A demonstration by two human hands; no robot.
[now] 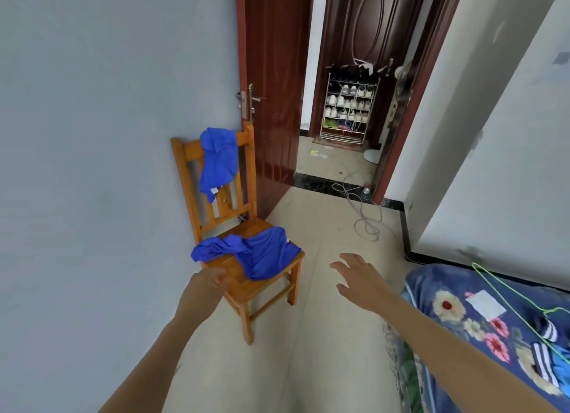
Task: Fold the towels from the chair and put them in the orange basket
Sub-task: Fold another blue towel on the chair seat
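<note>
Seat towel (262,255) lies crosswise; backrest towel (219,162) hangs vertical.

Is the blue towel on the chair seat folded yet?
Not folded: the towel lies bunched and wrinkled across the seat, one edge overhanging.

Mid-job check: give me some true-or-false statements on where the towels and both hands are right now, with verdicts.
1. A blue towel hangs over the backrest of the chair. True.
2. The other towel has dropped under the chair. False: the second towel lies crumpled on the chair seat.
3. The right hand grips a towel. False: the right hand is open above the floor, fingers spread, holding nothing.
4. The left hand is by the seat's front corner. True.
</note>
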